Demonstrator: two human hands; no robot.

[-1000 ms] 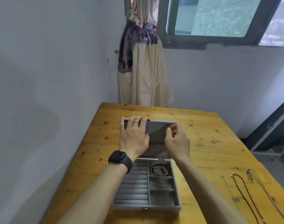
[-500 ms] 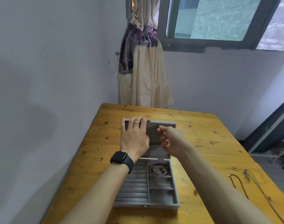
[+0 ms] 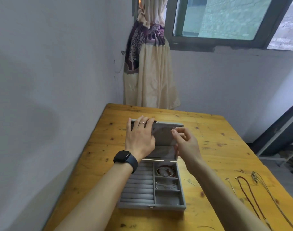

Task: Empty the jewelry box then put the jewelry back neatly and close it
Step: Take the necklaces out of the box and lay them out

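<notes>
Head view, your items as they lie: the grey jewelry box (image 3: pixel 150 207) sits open on the wooden desk (image 3: pixel 217 147), toward its left side, with the lid (image 3: pixel 162 135) raised at the far end. Your left hand (image 3: pixel 140 137) lies flat against the inside of the lid, fingers straight and slightly spread, their tips over the lid's top edge; it carries a ring (image 3: pixel 142 123), and a dark watch (image 3: pixel 125 158) is on that wrist. Your right hand (image 3: pixel 186 144) is in front of the lid's right part, fingers curled, thumb and fingertips pinching a small silvery piece (image 3: pixel 174 130), too small to tell what it is. In the box, the left half is a bank of grey ring rolls (image 3: pixel 137 185). Of the three compartments on the right, the far one holds a reddish beaded bracelet (image 3: pixel 165 170) and the middle one a thin silver bracelet (image 3: pixel 165 184). On the desk, well to the right of the box, lie side by side a fine pale chain (image 3: pixel 230 185), a red cord necklace (image 3: pixel 249 194) and a greyish cord necklace (image 3: pixel 265 189). Behind the desk: a tied cream and purple curtain (image 3: pixel 149 72) beside a window (image 3: pixel 225 19).
</notes>
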